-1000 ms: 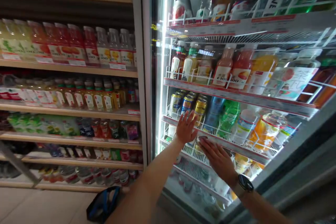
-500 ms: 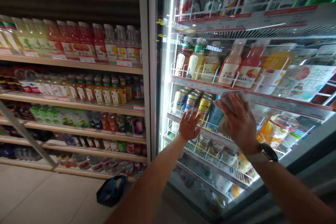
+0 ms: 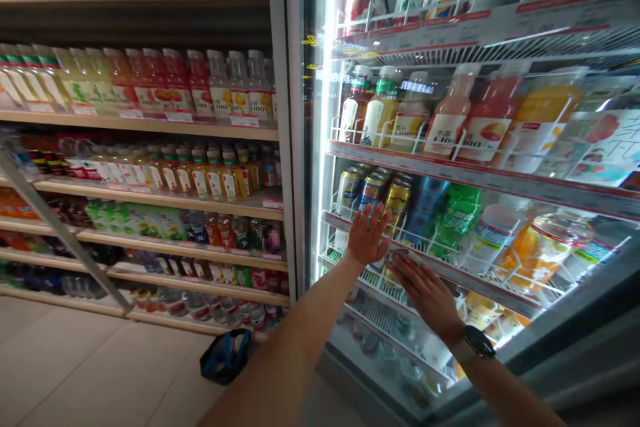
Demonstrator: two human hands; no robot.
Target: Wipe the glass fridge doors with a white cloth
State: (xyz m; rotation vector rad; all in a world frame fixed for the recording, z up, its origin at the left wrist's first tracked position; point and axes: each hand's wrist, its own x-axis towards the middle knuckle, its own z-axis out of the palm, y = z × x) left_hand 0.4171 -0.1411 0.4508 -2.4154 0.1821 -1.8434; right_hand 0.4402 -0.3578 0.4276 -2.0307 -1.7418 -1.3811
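Palm and fingers of my left hand (image 3: pixel 369 238) bear flat on the glass door (image 3: pixel 345 345), digits fanned, presumably to brace it. My right hand (image 3: pixel 425 295) lies flat just beside and lower, digits pressed together, probably to even the pressure over the cloth (image 3: pixel 397 253). That item sits between my fingertips and the door, before a shelf edge (image 3: pixel 480 285); only a pale margin shows. Whether a fold is pinched beneath my palm, I cannot tell. Behind, bottles (image 3: pixel 487 127) stand on wire racks (image 3: pixel 373 315), labels outward, likely for reading from outside. Materials: door smooth and clear, mirroring lettering; cans (image 3: pixel 399 203) rigid metal cylinders; green bottle (image 3: pixel 457 217) glossy, apparently moulded plastic; cloth seemingly thin and limp, weave too small to make out.
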